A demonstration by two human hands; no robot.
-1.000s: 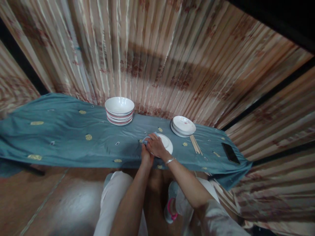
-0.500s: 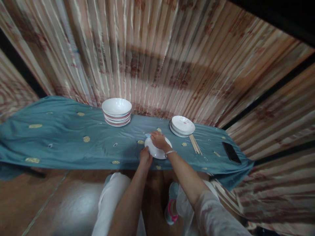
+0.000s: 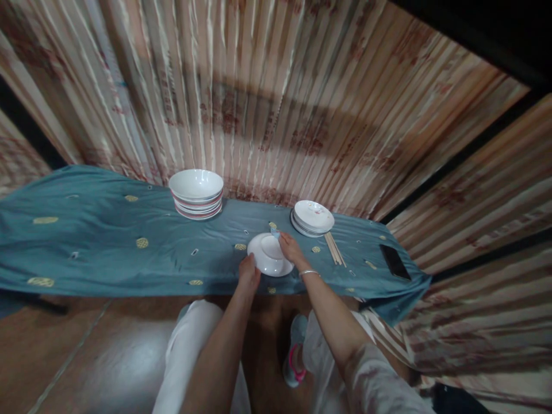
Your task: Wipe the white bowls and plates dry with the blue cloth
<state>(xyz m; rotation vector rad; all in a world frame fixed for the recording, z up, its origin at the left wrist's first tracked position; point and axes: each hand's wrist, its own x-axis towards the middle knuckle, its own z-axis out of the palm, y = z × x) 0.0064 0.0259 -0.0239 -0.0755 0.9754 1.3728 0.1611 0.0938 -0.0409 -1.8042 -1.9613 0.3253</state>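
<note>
A white plate [image 3: 271, 265] is in front of me at the near side of the table, with a round ring showing on its upward face. At its left rim my left hand [image 3: 249, 272] is closed, gripping the edge. On the plate's right side lies my right hand [image 3: 290, 248], with a bracelet at the wrist. A light blue cloth [image 3: 275, 232] pokes out past its fingertips at the far rim, held between the fingers and the plate. Most of the cloth is hidden under the hand.
Bowls with red bands [image 3: 196, 187] are stacked at the back left. Behind the plate to the right stands a pile of plates [image 3: 314, 214], with several chopsticks [image 3: 335, 249] beside it. A dark phone [image 3: 394, 261] lies near the right end of the teal tablecloth [image 3: 107, 241].
My right hand has slid from the plate's middle to its right side with the cloth, uncovering the ring. My left hand keeps its grip at the left rim. The view has shifted slightly.
</note>
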